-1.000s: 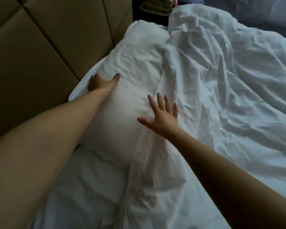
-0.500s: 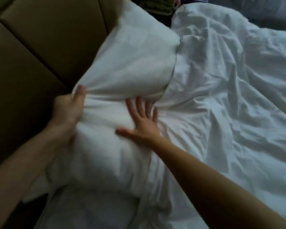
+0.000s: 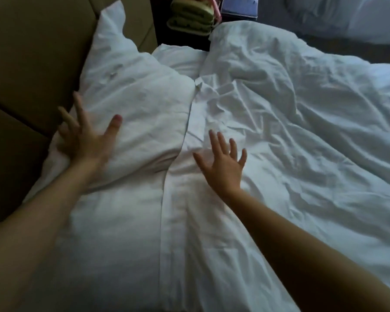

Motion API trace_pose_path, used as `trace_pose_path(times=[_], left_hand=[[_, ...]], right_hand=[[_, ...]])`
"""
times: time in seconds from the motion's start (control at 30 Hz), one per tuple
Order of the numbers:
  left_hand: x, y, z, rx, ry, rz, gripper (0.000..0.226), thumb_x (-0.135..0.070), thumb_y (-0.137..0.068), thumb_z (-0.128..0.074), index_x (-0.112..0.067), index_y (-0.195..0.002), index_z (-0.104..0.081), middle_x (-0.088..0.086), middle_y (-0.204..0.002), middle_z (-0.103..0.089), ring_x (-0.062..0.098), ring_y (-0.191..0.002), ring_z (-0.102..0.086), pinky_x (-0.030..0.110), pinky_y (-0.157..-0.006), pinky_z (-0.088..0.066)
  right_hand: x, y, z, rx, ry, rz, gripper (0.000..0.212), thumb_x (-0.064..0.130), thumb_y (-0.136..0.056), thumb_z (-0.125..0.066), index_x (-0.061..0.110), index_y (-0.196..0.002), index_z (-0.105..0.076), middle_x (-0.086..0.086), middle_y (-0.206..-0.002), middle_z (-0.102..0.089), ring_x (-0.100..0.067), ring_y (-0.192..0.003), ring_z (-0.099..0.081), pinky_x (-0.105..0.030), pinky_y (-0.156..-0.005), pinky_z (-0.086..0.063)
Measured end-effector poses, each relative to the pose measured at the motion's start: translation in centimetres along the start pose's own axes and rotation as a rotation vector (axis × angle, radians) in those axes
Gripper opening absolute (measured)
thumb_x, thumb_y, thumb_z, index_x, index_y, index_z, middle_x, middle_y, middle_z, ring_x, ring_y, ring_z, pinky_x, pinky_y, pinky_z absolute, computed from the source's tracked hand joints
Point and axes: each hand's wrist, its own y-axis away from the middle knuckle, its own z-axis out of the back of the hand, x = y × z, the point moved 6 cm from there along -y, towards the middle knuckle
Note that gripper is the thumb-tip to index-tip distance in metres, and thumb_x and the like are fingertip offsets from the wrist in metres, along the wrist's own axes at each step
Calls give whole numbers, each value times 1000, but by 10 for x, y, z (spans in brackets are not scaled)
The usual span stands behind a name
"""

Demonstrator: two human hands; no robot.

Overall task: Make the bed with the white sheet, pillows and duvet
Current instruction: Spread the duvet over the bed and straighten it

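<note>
A white pillow [image 3: 140, 104] lies against the tan headboard, one corner sticking up at the top. A second white pillow [image 3: 113, 239] lies nearer to me below it. My left hand [image 3: 86, 140] rests on the far pillow's left edge, fingers spread, holding nothing. My right hand [image 3: 223, 163] lies flat with fingers apart on the folded top edge of the crumpled white duvet [image 3: 302, 143], which covers the bed to the right. The sheet underneath is hidden.
The padded tan headboard [image 3: 32, 64] runs along the left. Past the bed's far end stands a dark nightstand with folded green cloth [image 3: 191, 16] and a blue-white item [image 3: 239, 5]. Another white bed [image 3: 358, 21] shows at the top right.
My left hand let go of the pillow it had bunched and lifted; the pillow has dropped back against the headboard. My right hand slid right, off the pillow onto the duvet edge.
</note>
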Motion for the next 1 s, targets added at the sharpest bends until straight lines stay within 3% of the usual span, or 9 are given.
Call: trace_pose_path(times=[0.13,0.23,0.4,0.47,0.6,0.67,0.77,0.9,1.0], left_hand=[[-10,-31,-90,447,151,65,121,-96,-53,-35,-33,-149,3,13,-156,-16,34,-143,-17,42,-117,-18],[0,-33,-132,549,98,48,122,-95,-45,-21,-35,-149,5,15,-156,-16,35,-142,-18,41,-116,-20],[36,-47,-140,540,-220,76,93,-88,-71,-19,-42,-145,12,15,-157,-1,40,-142,-10,53,-115,-11],[25,-47,-136,483,-127,83,83,-74,-84,-29,-31,-150,-4,16,-156,-12,38,-141,-16,48,-114,-17],[-48,-41,-75,-231,179,-44,57,-46,-93,-33,3,-114,-54,27,-118,-55,38,-113,-51,41,-94,-36],[-104,-26,-84,-106,297,-203,55,-47,-94,-36,2,-106,-57,25,-109,-59,35,-103,-54,40,-88,-39],[-138,6,-141,299,36,-257,62,-63,-89,-39,-8,-113,-57,17,-120,-56,32,-114,-49,39,-97,-35],[-124,4,-138,239,-30,-419,64,-57,-87,-37,-7,-125,-52,25,-132,-47,38,-123,-41,42,-104,-29],[-88,-20,-108,-35,-165,-387,66,-53,-92,-36,-12,-143,-33,24,-148,-28,42,-136,-23,54,-110,-15]], right_hand=[[-40,-5,-5,181,-139,-156,74,63,-89,-35,39,-147,5,6,-158,9,-25,-145,8,-50,-113,10],[-40,0,-28,242,-155,-164,75,61,-89,-37,39,-147,6,8,-157,13,-25,-145,8,-51,-115,8],[-49,17,-56,321,-210,-259,91,65,-84,-44,35,-145,17,5,-155,22,-25,-144,16,-47,-112,14],[-54,24,-54,273,-329,-313,100,65,-81,-50,30,-147,16,2,-157,15,-22,-145,10,-44,-115,9],[-71,18,-27,28,-604,-516,100,66,-76,-56,19,-149,-6,-5,-155,-17,-25,-142,-16,-42,-116,-12],[-74,13,-30,162,-423,-558,91,67,-77,-53,9,-142,-25,-12,-142,-35,-31,-132,-34,-41,-109,-24],[-65,9,-36,257,-443,-462,47,44,-92,-48,4,-115,-56,-15,-117,-60,-33,-112,-55,-38,-94,-43],[-55,13,-1,-11,-1072,-394,17,26,-95,-50,17,-99,-63,-1,-97,-66,-16,-96,-62,-34,-90,-49],[-49,22,-19,183,-928,-335,26,29,-97,-46,12,-110,-61,-7,-108,-65,-20,-104,-59,-31,-90,-44]])
